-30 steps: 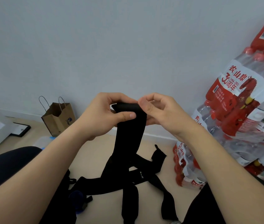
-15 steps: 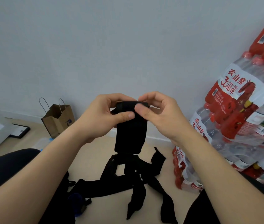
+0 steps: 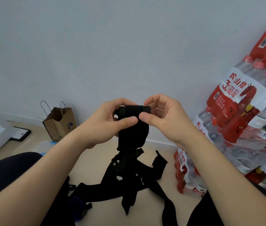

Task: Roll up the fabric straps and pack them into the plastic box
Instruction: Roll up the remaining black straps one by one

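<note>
Black fabric strap (image 3: 134,111), half rolled, pinched by curled left hand (image 3: 106,123) and right hand (image 3: 164,118), likely to unroll if gripped loosely.

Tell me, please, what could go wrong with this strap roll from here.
1. The left hand and right hand pinch the roll only at the fingertips; a slip could let it unwind.
2. The loose tail hangs right above the pile on the floor and might snag there, pulling the roll crooked.

Storeroom-like room: stacked water bottle packs (image 3: 243,121), paper bag (image 3: 60,123).
</note>
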The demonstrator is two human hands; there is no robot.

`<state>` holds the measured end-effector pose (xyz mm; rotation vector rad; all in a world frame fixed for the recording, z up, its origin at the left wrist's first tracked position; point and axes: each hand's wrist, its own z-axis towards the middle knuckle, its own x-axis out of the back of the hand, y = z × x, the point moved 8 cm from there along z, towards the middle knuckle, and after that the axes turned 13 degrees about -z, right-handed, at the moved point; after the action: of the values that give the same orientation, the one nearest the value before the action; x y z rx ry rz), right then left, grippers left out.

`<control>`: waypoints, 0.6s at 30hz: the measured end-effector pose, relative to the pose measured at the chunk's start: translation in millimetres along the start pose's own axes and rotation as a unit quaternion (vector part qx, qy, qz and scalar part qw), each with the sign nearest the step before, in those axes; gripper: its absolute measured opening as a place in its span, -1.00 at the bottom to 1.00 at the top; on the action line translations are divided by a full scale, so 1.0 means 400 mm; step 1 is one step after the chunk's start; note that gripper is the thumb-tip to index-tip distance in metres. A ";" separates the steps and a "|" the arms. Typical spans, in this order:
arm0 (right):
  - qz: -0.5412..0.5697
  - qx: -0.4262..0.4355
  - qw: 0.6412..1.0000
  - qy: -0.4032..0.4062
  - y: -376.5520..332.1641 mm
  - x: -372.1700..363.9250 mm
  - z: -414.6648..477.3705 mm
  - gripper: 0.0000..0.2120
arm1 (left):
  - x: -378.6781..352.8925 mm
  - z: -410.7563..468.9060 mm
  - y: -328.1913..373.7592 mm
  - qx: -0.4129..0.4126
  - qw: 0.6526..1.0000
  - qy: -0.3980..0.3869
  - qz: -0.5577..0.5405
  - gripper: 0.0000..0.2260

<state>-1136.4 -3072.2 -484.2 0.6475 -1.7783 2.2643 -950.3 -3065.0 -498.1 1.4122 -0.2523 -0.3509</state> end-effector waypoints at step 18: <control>0.016 -0.013 1.000 0.013 -0.013 -0.020 0.000 -0.76 | 0.011 0.004 0.003 0.001 1.000 0.016 -0.023 -0.73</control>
<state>-1127.2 -3070.0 -483.0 0.5862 -1.8151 2.2551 -946.7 -3068.0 -496.8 1.4255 -0.1945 -0.3666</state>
